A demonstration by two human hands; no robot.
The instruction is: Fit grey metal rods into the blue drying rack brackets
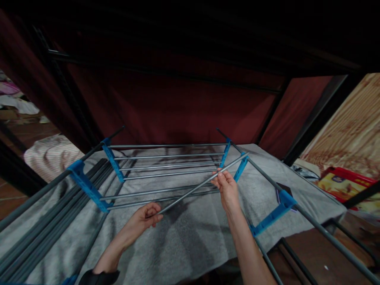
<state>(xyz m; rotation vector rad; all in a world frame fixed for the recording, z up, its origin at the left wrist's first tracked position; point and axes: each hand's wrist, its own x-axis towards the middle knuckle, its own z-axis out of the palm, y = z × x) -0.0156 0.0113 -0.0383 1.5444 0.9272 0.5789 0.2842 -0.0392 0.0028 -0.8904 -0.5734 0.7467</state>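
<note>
The left hand [143, 217], its forearm angling in from lower left, pinches the near end of a metal rod [187, 195] with curled fingers. The right hand [228, 187], forearm extended forward, grips it farther along by thumb and fingertips. The rod slants across a blue-bracketed rack [87, 189] above grey cloth [184, 245].
</note>
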